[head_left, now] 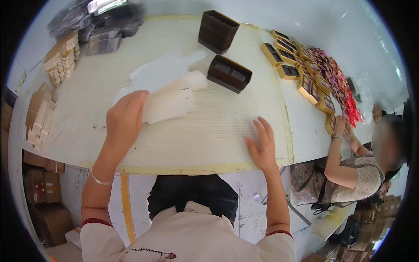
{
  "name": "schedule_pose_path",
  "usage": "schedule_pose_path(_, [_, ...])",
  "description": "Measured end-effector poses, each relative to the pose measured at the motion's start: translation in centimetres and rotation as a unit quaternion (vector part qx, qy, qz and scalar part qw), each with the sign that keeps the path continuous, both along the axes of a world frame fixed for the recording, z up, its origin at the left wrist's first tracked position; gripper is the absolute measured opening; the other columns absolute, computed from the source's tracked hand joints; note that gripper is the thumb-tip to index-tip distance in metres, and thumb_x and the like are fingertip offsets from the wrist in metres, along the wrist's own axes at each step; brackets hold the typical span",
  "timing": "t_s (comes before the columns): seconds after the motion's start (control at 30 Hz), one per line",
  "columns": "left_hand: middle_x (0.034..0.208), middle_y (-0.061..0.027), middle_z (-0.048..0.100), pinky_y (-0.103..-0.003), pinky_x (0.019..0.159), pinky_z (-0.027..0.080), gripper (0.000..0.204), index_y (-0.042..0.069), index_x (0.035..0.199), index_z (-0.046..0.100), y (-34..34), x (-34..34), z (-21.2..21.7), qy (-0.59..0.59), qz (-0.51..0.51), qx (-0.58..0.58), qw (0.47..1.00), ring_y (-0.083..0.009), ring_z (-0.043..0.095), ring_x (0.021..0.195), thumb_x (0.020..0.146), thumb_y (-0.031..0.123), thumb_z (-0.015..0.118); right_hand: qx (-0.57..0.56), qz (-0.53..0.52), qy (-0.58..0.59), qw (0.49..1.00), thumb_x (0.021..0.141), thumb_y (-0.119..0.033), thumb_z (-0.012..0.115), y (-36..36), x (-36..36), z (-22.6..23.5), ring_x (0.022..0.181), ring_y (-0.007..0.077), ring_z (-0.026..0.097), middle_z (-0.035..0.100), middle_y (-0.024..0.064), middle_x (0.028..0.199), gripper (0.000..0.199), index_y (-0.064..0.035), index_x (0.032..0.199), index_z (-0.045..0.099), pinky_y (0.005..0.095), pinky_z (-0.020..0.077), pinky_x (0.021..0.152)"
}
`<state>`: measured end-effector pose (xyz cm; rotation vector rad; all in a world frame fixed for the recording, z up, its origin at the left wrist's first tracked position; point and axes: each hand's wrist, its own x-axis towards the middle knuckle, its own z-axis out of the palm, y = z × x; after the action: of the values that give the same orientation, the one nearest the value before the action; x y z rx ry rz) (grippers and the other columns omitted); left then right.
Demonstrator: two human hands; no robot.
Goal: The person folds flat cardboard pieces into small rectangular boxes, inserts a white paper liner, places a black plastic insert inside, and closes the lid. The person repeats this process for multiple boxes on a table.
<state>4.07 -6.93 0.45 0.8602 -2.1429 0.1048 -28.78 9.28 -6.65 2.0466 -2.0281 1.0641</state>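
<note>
Pale walls (pixel 174 8) rise behind a wide whitish table (pixel 227 131), whose near edge carries a strip of yellow tape (pixel 187 169); tiled floor (pixel 251 187) shows below it, with cardboard boxes (pixel 46 187) at the left. Cream paper sheets (pixel 172 102) lie in an uneven, overlapping pile left of the table's middle; paler white sheets (pixel 159 72) lie just beyond them. My left hand (pixel 126 114), a bangle (pixel 99 178) on its wrist, is at the left end of the cream pile, its back turned up and its fingers bent; the fingertips are hidden, so I cannot tell whether they are clamped on paper. My right hand (pixel 262 146) is near the table's front edge, well apart from the sheets, with fingers spread and nothing visible in them; its fingertips are slightly blurred.

Beyond the sheets are two stacks of dark brown trays, a farther stack (pixel 218 31) and a nearer stack (pixel 229 73); small white pieces (pixel 65 63) sit bunched along the left side, near grey plastic (pixel 78 22). At the right, gold boxes (pixel 288 72) lie beside red and purple packets (pixel 338 81); a seated co-worker (pixel 355 179) has both hands (pixel 341 126) by the nearest gold box.
</note>
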Motion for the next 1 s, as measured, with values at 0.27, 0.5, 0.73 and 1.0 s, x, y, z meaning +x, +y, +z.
schedule_pose_path(0.27, [0.09,-0.0055,0.065,-0.029,0.058,0.052,0.015,0.003,0.089,0.066,11.6,-2.4,-4.1,-0.117,-0.236,0.041,0.964,-0.0185,0.059,0.072,0.074,0.006,0.066,-0.182,0.185,0.126,0.958,0.08,-0.032,0.076,4.9,6.9,0.5,0.098,0.0311,0.06,0.057,0.0153,0.117,0.036,-0.0104,0.106,0.063,0.0395,0.0491,0.082])
schedule_pose_path(0.5, [0.082,-0.0099,0.065,-0.038,0.064,0.048,0.016,0.005,0.092,0.067,10.5,-5.3,-6.2,-0.021,-0.223,0.342,0.913,-0.0308,0.061,0.075,0.079,0.013,0.072,0.099,0.024,-0.141,0.985,0.077,-0.002,0.067,4.9,8.6,-0.3,0.084,0.0292,0.055,0.057,0.0124,0.106,0.024,-0.007,0.101,0.064,0.0381,0.0461,0.072])
schedule_pose_path(0.73, [0.101,-0.0035,0.058,-0.04,0.076,0.047,0.032,0.008,0.099,0.066,12.0,-4.5,-5.4,-0.126,-0.192,0.096,0.969,-0.0258,0.056,0.09,0.07,0.014,0.075,-0.032,0.107,0.082,0.99,0.075,-0.008,0.069,4.0,8.4,0.5,0.093,0.0287,0.055,0.055,0.0133,0.108,0.032,-0.0006,0.106,0.062,0.037,0.0461,0.08])
schedule_pose_path(1.0, [0.083,-0.0047,0.057,-0.035,0.064,0.046,0.019,0.004,0.092,0.068,11.4,-3.9,-5.1,-0.087,-0.237,0.232,0.939,-0.023,0.055,0.074,0.074,0.01,0.072,0.07,0.168,0.105,0.978,0.072,-0.006,0.069,5.4,8.8,1.3,0.086,0.0267,0.058,0.058,0.0091,0.094,0.031,-0.0021,0.102,0.066,0.035,0.0464,0.072])
